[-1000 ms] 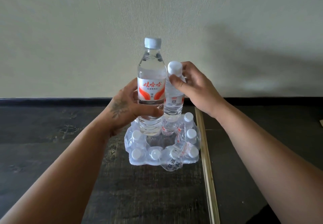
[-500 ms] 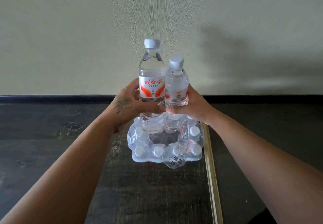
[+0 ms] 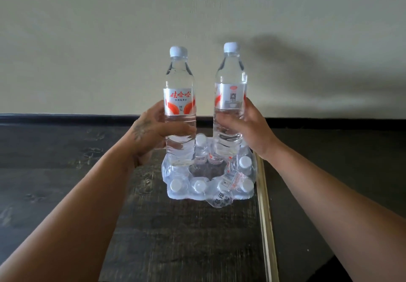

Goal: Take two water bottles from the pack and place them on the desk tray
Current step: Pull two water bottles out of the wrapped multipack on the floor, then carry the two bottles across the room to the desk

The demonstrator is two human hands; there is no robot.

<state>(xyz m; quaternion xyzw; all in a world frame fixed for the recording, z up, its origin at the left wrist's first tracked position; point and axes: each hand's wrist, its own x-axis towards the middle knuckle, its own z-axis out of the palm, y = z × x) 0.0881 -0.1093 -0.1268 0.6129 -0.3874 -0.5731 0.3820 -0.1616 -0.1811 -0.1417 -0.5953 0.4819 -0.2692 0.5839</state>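
Two clear water bottles with white caps and red-and-silver labels are held upright above the pack. My left hand grips the left bottle around its lower half. My right hand grips the right bottle the same way, a hand's width to the right. Below them the torn shrink-wrapped pack rests on the dark wooden surface, with several capped bottles standing around an empty middle. No desk tray is visible.
A pale wooden strip runs front to back just right of the pack. A black ledge lines the far edge under a plain cream wall. A darker surface lies right of the strip.
My right hand shifted from the cap to the body of the second bottle and lifted it clear of the pack. The two bottles, touching before, now stand apart at equal height.
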